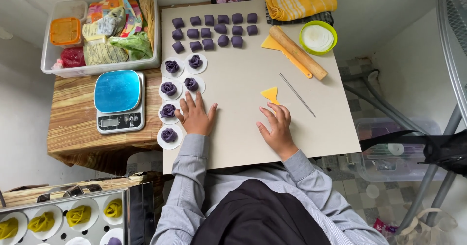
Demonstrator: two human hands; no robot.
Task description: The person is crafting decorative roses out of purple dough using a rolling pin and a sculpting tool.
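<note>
Purple dough rose (168,110), left hand (196,118) beside, flat

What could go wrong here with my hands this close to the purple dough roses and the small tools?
The left hand lies flat right beside the purple dough roses on white paper rounds; a sideways slip might dent one. The right hand sits just below the yellow scraper and the thin metal skewer, whose tip could prick the fingers.

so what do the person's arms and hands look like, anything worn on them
Both arms are covered by long light grey sleeves that end in plain buttoned-style cuffs at the wrists. The left hand and right hand are bare: no gloves, and no rings, watch or bracelets show in the head view.
</note>
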